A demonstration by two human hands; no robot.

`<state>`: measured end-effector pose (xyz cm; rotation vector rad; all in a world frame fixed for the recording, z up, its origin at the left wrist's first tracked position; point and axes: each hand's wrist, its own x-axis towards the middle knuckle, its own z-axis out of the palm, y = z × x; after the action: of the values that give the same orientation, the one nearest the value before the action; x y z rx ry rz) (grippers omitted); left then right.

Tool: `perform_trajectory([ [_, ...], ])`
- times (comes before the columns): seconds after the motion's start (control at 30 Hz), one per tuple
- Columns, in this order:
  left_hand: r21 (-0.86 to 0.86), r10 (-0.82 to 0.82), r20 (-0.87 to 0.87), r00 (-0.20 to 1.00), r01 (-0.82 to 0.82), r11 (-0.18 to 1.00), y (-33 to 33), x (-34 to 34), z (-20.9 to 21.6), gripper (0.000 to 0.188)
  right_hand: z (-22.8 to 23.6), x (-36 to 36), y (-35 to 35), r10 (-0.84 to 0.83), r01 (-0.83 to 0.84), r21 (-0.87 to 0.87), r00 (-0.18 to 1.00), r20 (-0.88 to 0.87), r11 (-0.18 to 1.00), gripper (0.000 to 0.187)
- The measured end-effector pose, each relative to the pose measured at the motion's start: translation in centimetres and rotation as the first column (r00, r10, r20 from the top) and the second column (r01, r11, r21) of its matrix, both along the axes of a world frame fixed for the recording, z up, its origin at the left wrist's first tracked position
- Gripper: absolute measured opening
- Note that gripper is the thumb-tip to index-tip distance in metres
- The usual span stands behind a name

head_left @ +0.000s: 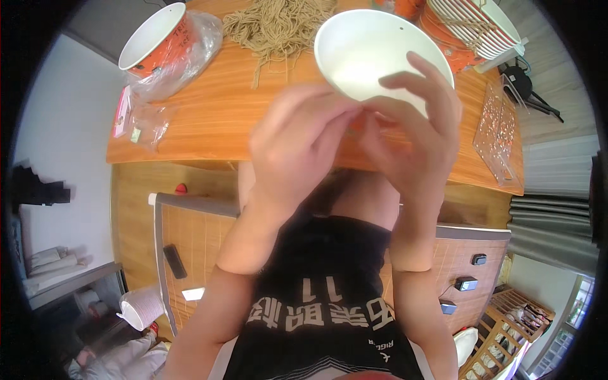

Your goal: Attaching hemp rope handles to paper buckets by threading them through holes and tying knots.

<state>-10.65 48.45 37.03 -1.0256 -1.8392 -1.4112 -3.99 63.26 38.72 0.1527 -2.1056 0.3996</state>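
Head view: my left hand and right hand meet, fingers bent; I can't tell whether they grip anything. Beyond them: white-lined bucket, brown twine. Likely fiddly fingerwork, next needing steadiness.

Before you on the tabletop, a bucket sits just beyond your left hand and right hand. Left of it lies a cord heap, then a bagged bucket; right, stacked buckets, with a flat packet nearer you.
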Motion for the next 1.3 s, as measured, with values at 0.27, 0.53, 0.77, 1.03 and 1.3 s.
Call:
perform_trajectory([
  [0.27,0.093,-0.142,0.231,0.962,0.124,0.988,0.1,-0.8,-0.5,0.020,1.7,0.5,0.4,0.147,-0.112,-0.149,0.958,0.247,0.982,0.014],
  [0.53,0.183,-0.127,0.263,0.957,0.080,0.980,-0.6,-0.4,-0.8,0.024,1.4,0.5,0.3,0.138,-0.029,-0.337,0.942,0.306,0.941,0.011],
  [0.77,0.041,-0.037,-0.072,0.997,0.040,0.998,-0.9,-0.9,-1.0,0.025,1.5,0.1,0.3,0.205,-0.091,-0.356,0.932,0.299,0.930,0.011],
  [1.03,-0.011,-0.024,-0.081,0.996,0.023,1.000,-0.8,-1.5,-0.4,0.018,1.6,0.1,0.0,0.194,-0.053,-0.362,0.910,0.367,0.931,0.010],
  [1.3,0.020,-0.047,0.059,0.997,0.046,0.999,-1.7,-2.4,0.2,0.016,2.6,0.4,-0.5,0.139,-0.012,-0.272,0.879,0.456,0.962,0.011],
])
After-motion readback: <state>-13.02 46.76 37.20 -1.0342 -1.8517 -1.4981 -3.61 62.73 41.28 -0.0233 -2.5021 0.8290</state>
